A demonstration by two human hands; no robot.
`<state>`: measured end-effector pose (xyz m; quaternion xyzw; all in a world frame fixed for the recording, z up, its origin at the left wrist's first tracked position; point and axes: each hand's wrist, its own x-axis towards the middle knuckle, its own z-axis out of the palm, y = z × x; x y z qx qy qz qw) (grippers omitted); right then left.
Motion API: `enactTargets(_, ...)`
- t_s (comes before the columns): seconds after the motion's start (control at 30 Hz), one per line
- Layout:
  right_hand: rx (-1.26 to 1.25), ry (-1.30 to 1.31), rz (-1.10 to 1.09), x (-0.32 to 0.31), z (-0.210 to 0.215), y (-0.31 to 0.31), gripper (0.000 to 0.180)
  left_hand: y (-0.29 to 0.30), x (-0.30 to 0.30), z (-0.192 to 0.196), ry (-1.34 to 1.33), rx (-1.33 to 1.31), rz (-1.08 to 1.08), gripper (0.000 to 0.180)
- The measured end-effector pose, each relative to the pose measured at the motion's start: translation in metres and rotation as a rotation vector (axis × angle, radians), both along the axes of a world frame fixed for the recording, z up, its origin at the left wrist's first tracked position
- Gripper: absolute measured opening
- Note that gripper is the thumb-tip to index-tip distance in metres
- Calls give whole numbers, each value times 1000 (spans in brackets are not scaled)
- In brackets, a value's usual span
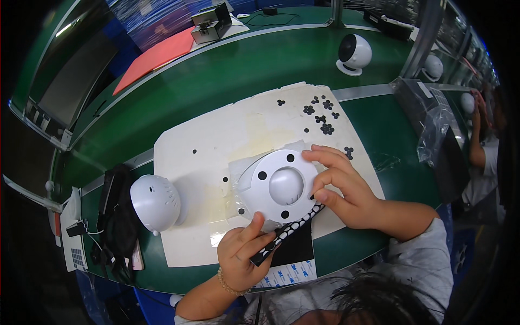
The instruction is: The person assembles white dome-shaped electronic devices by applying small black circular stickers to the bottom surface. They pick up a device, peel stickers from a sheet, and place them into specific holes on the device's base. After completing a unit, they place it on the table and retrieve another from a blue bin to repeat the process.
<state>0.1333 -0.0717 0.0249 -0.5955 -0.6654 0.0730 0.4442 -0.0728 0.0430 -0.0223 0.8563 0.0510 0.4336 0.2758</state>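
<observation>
A white rounded device (254,181) lies base up, its ring-shaped base dotted with black round pads around a round hollow. My left hand (241,257) is closed on a black strip of round pads with white gaps (295,228), held along the base's near edge; its index fingertip touches the base. My right hand (349,197) reaches over the base's right side, one finger stretched to the upper rim. Its thumb and another finger pinch together at a small black round pad (312,197) by the base's right edge.
A second white device (156,203) stands left on the pale board (187,238). Loose black pad clusters (320,119) lie at the board's far right. A white camera-like device (355,53) stands on the back ledge. A black bag (120,216) lies at left, a dark box (428,116) at right.
</observation>
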Motion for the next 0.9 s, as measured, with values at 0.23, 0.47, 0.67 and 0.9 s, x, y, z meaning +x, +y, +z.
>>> enactTargets(0.23,9,-83,-33,-1,1,-1,8,0,-1,0,9,-10,-5,30)
enactTargets(0.47,196,-571,-96,8,1,-10,20,-1,-3,-1,30,-9,15,31)
enactTargets(0.67,-207,639,5,-1,-5,3,23,2,-4,-2,60,-14,-25,31)
enactTargets(0.9,-185,1252,64,69,17,69,16,11,-18,-16,115,-153,-137,37)
